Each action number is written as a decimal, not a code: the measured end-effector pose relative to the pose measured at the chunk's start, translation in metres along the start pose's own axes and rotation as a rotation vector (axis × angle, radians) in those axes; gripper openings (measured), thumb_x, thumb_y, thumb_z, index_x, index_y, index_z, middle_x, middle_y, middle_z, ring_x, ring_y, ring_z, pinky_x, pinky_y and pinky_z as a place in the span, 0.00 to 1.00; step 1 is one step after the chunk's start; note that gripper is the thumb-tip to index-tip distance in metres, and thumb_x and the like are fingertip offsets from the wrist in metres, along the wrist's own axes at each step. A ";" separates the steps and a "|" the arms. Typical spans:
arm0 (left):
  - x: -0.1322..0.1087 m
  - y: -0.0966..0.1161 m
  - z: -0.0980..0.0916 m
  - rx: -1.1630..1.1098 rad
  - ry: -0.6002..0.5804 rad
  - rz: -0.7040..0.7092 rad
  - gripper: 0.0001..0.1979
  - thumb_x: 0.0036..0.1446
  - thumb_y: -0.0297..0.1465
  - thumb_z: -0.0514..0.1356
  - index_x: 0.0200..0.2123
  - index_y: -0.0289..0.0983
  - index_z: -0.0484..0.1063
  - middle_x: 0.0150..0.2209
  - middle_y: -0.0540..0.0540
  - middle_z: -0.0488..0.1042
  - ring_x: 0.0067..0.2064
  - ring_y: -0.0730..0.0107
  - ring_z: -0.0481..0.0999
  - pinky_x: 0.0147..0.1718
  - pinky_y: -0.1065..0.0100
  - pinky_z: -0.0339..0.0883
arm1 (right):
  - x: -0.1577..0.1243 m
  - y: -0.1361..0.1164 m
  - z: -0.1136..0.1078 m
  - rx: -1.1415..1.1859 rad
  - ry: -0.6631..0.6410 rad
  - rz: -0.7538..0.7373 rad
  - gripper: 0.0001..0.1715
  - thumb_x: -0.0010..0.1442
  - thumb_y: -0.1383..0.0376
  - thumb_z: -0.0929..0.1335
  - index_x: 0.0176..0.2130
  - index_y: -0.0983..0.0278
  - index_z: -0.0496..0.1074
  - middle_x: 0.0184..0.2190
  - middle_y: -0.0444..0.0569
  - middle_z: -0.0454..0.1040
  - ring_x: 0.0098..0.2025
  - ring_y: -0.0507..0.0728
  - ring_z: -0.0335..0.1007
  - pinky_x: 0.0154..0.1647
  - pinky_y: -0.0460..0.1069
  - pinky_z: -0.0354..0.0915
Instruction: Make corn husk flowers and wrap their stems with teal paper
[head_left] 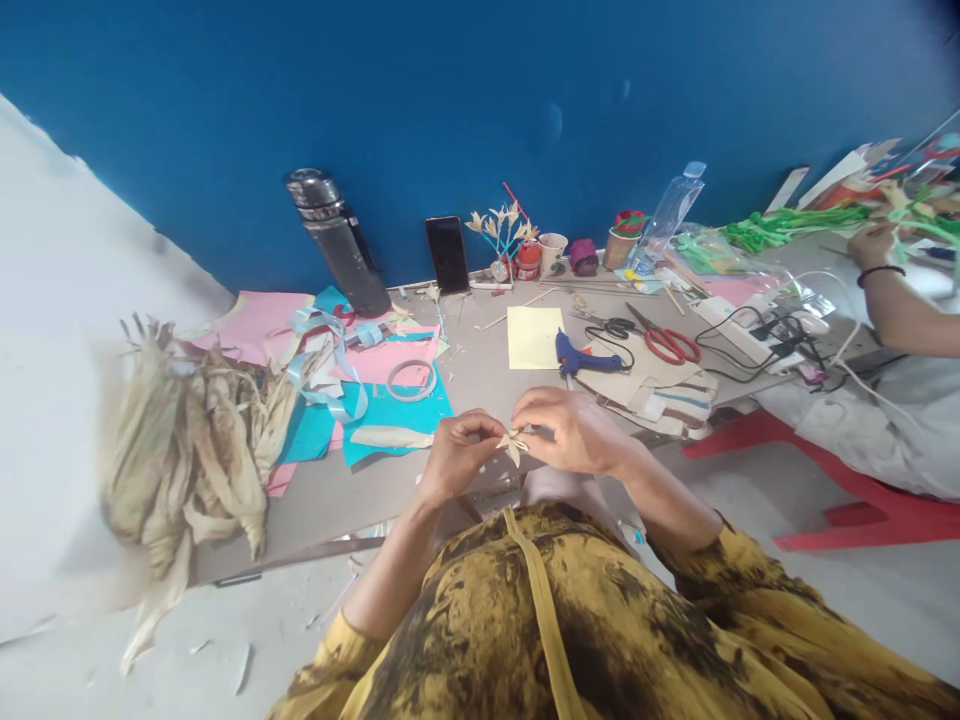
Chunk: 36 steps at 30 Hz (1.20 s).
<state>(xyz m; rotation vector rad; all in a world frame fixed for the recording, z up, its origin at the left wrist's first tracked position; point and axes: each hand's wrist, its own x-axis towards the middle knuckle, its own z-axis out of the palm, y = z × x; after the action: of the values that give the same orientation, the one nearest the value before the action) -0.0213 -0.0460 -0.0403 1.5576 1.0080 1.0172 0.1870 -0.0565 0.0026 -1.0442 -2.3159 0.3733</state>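
Grey worktable (480, 350), dried corn husks (154, 440) heaped at its left end, black thermos flask (341, 250), right hand (566, 428), left hand (459, 452), fingertips of both pinched on a small pale flower (514, 446) by the worktable's near edge.

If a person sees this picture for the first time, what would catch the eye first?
Probably the small pale flower held by the left hand and right hand, near the front edge of the table. The dried corn husks at its left end might follow, then the blue glue gun at the right edge of the yellow paper.
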 end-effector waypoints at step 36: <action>0.003 -0.016 0.006 -0.612 0.085 -0.211 0.19 0.42 0.34 0.76 0.39 0.37 0.81 0.26 0.48 0.78 0.25 0.74 0.72 0.28 0.70 0.66 | 0.001 0.004 0.016 0.484 0.201 0.342 0.14 0.59 0.63 0.69 0.23 0.66 0.74 0.26 0.47 0.78 0.26 0.50 0.65 0.25 0.44 0.59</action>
<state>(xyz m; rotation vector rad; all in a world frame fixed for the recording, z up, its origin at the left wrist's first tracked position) -0.0169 -0.0422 -0.0566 0.8952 0.7939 1.1149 0.1789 -0.0531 -0.0120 -1.1583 -1.7416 0.8694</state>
